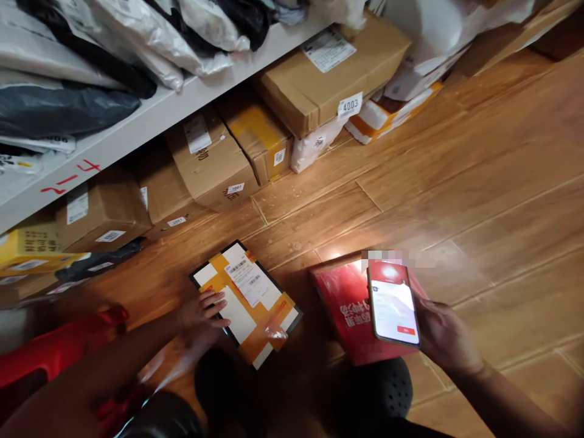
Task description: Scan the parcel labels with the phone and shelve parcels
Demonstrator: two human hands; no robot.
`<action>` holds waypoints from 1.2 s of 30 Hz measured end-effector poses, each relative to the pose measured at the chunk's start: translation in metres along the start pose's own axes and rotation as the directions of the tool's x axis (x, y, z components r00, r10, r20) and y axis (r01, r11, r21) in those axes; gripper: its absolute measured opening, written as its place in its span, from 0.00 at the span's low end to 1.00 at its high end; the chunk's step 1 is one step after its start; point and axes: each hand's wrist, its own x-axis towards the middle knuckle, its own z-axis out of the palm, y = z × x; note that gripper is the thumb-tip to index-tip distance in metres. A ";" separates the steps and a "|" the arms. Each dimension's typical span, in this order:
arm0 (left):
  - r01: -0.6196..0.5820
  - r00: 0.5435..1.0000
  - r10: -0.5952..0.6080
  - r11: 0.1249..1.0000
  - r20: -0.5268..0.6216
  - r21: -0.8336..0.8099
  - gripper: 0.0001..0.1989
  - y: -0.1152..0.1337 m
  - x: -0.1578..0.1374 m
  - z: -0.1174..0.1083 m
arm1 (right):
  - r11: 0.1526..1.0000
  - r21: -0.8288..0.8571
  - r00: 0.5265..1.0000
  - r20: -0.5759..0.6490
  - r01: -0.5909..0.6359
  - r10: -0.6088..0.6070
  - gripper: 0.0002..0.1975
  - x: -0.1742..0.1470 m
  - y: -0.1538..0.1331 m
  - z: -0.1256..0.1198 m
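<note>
A flat parcel lies on the floor, left of another package, before the shelf.

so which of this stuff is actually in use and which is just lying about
In hand:
- left hand resting on the flat parcel with orange tape
- right hand holding the phone, screen lit
- red box under the phone

Lying about:
- cardboard boxes under the shelf
- box tagged 4003
- mailer bags on the shelf
- red stool at left
</note>
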 end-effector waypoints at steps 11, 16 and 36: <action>0.177 0.952 -0.219 0.964 0.212 0.200 0.44 -0.040 0.072 0.039 | 0.935 0.007 0.866 0.378 -0.355 0.326 0.31 -0.001 -0.071 0.092; 0.304 0.943 -0.312 0.949 0.119 0.078 0.36 -0.067 0.104 0.056 | 0.918 -0.121 0.752 0.538 -0.379 0.381 0.33 0.020 -0.087 0.151; 0.349 0.931 -0.314 0.915 0.186 -0.204 0.28 0.047 0.062 0.069 | 0.964 0.119 0.818 0.560 -0.238 0.133 0.33 0.033 -0.061 0.220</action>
